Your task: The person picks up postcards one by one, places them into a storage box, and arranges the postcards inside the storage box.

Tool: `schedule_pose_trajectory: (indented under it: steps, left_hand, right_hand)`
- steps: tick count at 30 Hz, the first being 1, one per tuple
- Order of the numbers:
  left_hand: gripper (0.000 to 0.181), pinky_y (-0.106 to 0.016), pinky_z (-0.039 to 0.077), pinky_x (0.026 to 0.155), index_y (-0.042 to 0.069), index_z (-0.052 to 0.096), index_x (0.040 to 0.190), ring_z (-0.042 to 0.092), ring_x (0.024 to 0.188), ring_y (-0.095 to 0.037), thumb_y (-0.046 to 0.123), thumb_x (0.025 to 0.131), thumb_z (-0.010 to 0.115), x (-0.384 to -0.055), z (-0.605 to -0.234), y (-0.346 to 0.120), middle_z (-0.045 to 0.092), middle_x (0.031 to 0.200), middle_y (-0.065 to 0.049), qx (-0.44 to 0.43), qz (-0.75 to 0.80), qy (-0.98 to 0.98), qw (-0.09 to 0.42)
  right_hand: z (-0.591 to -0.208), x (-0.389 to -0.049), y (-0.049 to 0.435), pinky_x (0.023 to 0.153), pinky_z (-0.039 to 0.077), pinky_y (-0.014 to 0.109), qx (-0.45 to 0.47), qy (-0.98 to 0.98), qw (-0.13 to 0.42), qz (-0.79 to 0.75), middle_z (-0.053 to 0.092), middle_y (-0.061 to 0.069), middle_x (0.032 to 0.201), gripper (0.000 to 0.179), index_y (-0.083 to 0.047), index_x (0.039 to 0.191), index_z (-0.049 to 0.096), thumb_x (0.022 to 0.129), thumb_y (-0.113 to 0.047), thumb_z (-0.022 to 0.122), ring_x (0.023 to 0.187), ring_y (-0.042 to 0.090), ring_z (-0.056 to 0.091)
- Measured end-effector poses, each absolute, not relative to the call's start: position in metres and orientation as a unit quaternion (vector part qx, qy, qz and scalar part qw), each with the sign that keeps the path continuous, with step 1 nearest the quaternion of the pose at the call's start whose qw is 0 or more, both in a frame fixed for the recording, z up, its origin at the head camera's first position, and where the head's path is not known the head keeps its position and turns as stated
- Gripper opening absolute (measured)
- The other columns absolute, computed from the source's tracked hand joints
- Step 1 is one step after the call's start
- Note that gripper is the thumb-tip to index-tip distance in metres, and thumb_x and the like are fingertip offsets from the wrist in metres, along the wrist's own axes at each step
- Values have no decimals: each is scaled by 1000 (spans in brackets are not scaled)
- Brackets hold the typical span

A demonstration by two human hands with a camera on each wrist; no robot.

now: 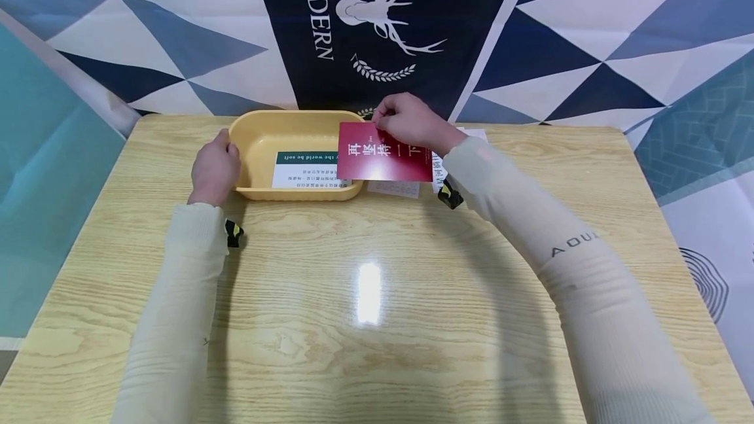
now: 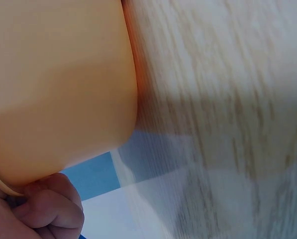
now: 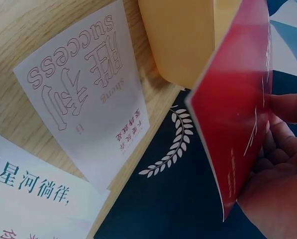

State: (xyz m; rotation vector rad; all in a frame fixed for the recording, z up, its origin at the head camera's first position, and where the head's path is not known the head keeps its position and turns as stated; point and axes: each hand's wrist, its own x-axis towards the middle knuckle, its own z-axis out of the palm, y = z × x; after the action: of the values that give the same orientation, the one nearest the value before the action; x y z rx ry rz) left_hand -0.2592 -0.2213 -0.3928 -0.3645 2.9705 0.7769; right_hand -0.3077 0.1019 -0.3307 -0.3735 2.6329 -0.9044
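Observation:
My left hand (image 1: pixel 215 169) grips the left end of a yellow plastic basin (image 1: pixel 294 195), its fingers curled over the rim. In the left wrist view, those fingers (image 2: pixel 56 206) bend round the rim below the basin's smooth outer wall (image 2: pixel 58 89). A red card (image 1: pixel 383 165) with white characters is pinched at its far edge by my right hand (image 1: pixel 409 122). The red card is held partly over the basin's right end. A white card with a dark green band (image 1: pixel 294 175) lies inside the basin, its right part hidden by the red one.
On the table (image 1: pixel 306 293), right of the basin, lie a white card with "success" outlines (image 3: pixel 88 94) and another lettered white card (image 3: pixel 34 194). Behind stands a patterned backdrop with a deer head (image 1: pixel 371 12), close to the table's far edge.

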Motion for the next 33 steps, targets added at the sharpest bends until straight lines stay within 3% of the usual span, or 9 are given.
schedule_pose_trajectory:
  steps: [13, 33]
  left_hand:
    - [49, -52, 43, 88, 5, 23, 148, 53, 105, -41, 20, 101, 24, -259, -392, -220, 48, 132, -29, -124, 253, 959, 29]
    - [47, -51, 43, 85, 5, 29, 146, 54, 100, -39, 20, 101, 25, -260, -395, -221, 52, 126, -28, -123, 250, 960, 25]
  right_hand:
    - [-326, -309, 90, 93, 41, 31, -144, 924, 161, -315, 58, 3, 109, 23, -10, 107, 62, 96, -23, 46, 100, 18, 48]
    - [-326, -311, 73, 93, 40, 29, -157, 924, 156, -312, 59, 4, 108, 22, -8, 105, 62, 95, -21, 47, 99, 17, 49]
